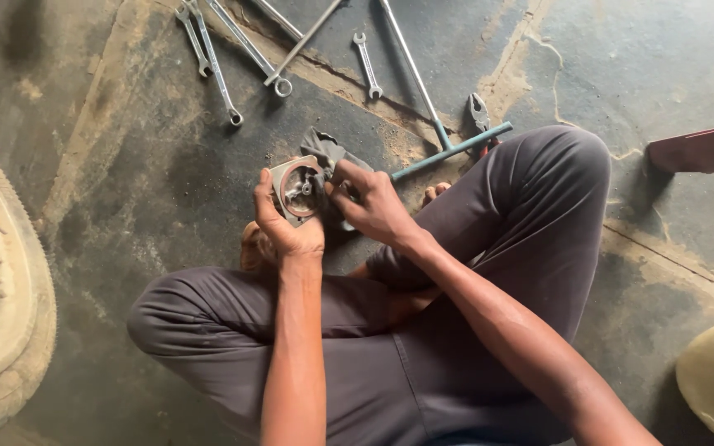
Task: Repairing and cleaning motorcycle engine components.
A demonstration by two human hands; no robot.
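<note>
Concrete floor (167, 173), dark, stained and cracked, filled the view, with the person seated cross-legged on it in grey trousers (530, 223). At the left edge stood a dusty spoked wheel with a pale tyre (10, 306). Above the knees lay a long T-handled steel socket wrench with a teal grip (444, 140), and beside its crossbar a small pair of pliers (479, 111). Several slim steel spanners (212, 66) were spread further up the floor, well apart from the hands.

The left hand (287, 231) was clamped around the edge of a round, grey metal housing with a reddish inner ring (297, 190), held upright just above the crossed ankles. The right hand (373, 206) pressed a crumpled dark grey rag (328, 153) against the housing's right side, fingers closed on the cloth.
</note>
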